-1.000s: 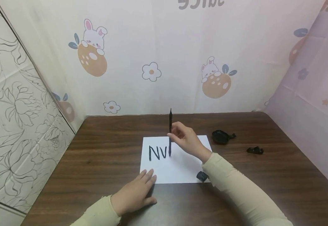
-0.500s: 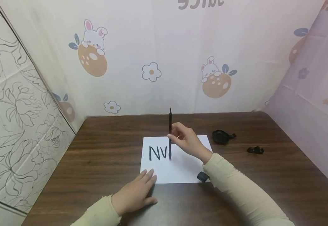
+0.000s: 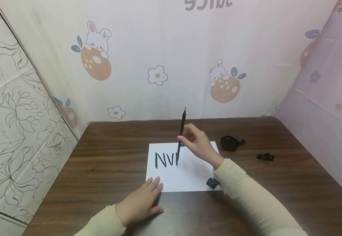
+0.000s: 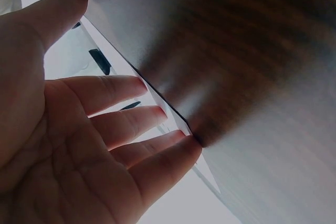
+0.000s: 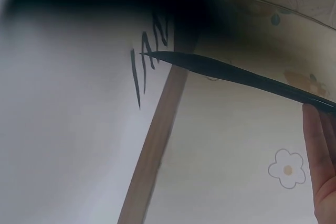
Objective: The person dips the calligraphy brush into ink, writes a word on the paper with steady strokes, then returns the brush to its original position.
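Observation:
In the head view, my right hand (image 3: 199, 142) pinches a slim black brush (image 3: 181, 129) between thumb and fingers. The brush leans slightly right at its top, and its dark tapered tip (image 5: 157, 55) is over the white paper (image 3: 194, 178). Whether the tip touches the sheet cannot be told. Black strokes (image 3: 164, 160) on the paper read N, V and an upright line beside the brush. My left hand (image 3: 140, 201) lies with fingers spread, fingertips resting on the sheet's near left corner; its extended fingers (image 4: 126, 124) show in the left wrist view.
On the brown wooden table (image 3: 109, 157), a small black dish (image 3: 229, 143) with a short handle stands right of the paper. Nearer lies a small black object (image 3: 266, 157). A dark cylinder (image 3: 212, 183) shows beneath the right sleeve. A printed curtain (image 3: 185, 42) hangs behind.
The brush moved down along the upright stroke, then tilted, its top swinging right. My right hand shifted slightly right and up, baring more of the stroke. My left hand stayed still.

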`<state>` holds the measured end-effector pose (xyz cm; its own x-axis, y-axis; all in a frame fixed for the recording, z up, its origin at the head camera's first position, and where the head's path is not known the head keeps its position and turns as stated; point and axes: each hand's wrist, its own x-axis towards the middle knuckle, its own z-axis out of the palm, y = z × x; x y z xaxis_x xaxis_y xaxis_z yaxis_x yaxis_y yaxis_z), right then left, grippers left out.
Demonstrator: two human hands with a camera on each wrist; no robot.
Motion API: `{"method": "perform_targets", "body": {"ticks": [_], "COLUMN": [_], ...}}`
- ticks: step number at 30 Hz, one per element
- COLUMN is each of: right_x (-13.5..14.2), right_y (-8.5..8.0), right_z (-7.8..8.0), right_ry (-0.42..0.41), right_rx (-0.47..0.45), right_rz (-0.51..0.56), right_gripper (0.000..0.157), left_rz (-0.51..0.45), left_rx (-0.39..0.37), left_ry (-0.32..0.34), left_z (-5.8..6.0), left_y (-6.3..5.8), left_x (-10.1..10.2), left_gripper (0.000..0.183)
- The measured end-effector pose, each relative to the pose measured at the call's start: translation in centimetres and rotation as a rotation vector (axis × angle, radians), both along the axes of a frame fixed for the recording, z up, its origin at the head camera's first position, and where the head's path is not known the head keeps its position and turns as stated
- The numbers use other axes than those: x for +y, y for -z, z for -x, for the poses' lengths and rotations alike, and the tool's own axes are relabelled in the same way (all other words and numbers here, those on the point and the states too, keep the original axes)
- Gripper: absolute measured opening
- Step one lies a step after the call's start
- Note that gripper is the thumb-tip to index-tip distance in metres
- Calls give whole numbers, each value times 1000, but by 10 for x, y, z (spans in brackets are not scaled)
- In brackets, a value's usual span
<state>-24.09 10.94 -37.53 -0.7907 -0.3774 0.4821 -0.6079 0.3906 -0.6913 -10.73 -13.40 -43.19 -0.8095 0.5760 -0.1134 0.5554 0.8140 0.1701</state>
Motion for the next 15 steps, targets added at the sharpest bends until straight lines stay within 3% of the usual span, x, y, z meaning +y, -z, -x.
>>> {"method": "perform_targets", "body": {"ticks": [15], "right_x": [14], "right_y": [-15], "right_z": [10], "right_ry": [59], "right_rx": [77], "right_rz": [2], "right_gripper": [19], "left_rz": [5], "left_rx": [4], "left_ry": [3], "left_z": [1], "left_y": [1], "left_x": [0], "left_gripper": [76]}}
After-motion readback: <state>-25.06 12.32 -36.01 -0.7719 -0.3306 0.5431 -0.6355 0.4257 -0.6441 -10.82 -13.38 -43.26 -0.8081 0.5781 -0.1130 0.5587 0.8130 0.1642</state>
